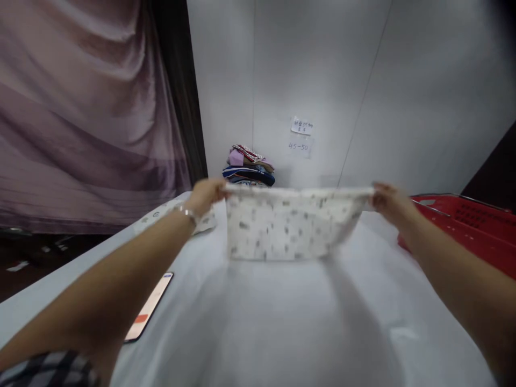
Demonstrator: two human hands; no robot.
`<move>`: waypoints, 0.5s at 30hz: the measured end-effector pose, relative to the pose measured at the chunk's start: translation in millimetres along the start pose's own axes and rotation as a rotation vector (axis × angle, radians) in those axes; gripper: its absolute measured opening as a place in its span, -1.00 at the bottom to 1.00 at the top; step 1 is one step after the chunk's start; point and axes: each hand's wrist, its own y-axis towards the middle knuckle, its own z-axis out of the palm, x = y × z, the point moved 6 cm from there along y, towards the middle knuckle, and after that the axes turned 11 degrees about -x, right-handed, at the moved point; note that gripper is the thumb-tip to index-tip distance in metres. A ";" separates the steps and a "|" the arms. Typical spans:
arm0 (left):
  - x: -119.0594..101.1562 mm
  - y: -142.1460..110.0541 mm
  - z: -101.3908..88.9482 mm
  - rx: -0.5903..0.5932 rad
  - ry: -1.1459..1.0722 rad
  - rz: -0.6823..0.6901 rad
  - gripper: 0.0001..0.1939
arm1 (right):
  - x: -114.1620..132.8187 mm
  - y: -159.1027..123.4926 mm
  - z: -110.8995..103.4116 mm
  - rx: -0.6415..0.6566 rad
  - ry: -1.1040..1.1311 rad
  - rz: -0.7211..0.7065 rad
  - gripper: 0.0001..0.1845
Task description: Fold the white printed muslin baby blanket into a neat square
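Note:
A white cloth with small dark print (286, 226) hangs stretched between my two hands above the table. My left hand (207, 194) is closed on its upper left corner. At the upper right corner my right hand (387, 200) is closed on the fabric too. The upper edge runs nearly straight from hand to hand, while the lower right side slants inward. Motion blurs the cloth and the fingers, so what kind of garment or textile it is cannot be made out.
A white-covered table (282, 322) spreads below. Folded clothes (249, 167) are stacked at the back wall. A lit phone (150, 307) lies left, beneath my forearm. Another pale printed cloth (205, 223) lies behind my left wrist. A red basket (467, 226) stands right; a pink curtain (80, 107) hangs left.

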 end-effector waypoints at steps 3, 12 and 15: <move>-81.2 43.1 6.6 -0.106 -0.128 0.222 -0.64 | 67.3 28.4 33.7 0.038 0.094 -0.198 -0.84; -102.4 31.7 -11.5 -0.077 -0.028 0.162 -0.65 | 75.4 36.0 24.7 0.117 0.068 -0.212 -0.86; -77.8 -6.0 -26.3 0.035 0.047 0.115 -0.60 | 55.9 6.1 -4.2 0.094 0.048 -0.123 -0.83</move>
